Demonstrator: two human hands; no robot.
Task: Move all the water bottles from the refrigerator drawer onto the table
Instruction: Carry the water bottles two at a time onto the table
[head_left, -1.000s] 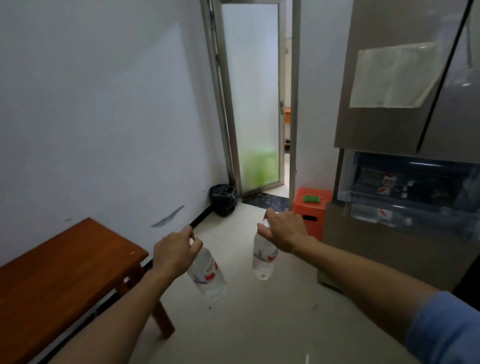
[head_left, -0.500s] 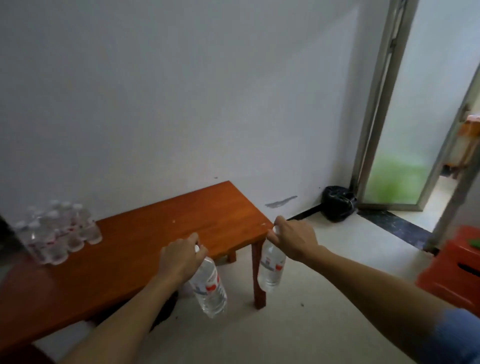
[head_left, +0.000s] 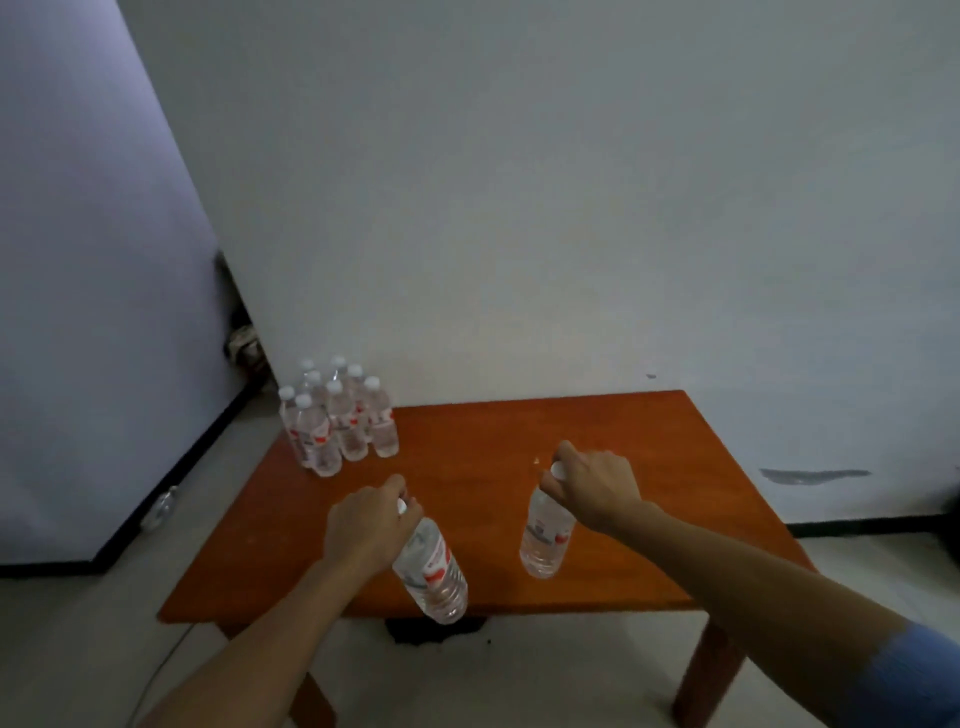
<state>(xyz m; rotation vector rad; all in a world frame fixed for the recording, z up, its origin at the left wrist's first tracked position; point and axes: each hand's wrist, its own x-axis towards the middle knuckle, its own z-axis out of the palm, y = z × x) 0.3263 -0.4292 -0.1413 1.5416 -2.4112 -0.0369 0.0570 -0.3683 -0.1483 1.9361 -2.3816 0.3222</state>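
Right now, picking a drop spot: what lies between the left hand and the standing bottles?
Head view: bare table between the left hand and the standing bottles.

Single head view, yours: looks forward-down, table (head_left: 649, 441) close under fingers (head_left: 565, 451), wall (head_left: 571, 208) beyond fingertips.

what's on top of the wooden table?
A cluster of upright water bottles at the wooden table's far-left corner; front ones hide the rear ones, so no exact count.

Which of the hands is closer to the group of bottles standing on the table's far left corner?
Left. The left hand, gripping a bottle, is just in front of the group; the right hand, gripping another bottle, is farther right.
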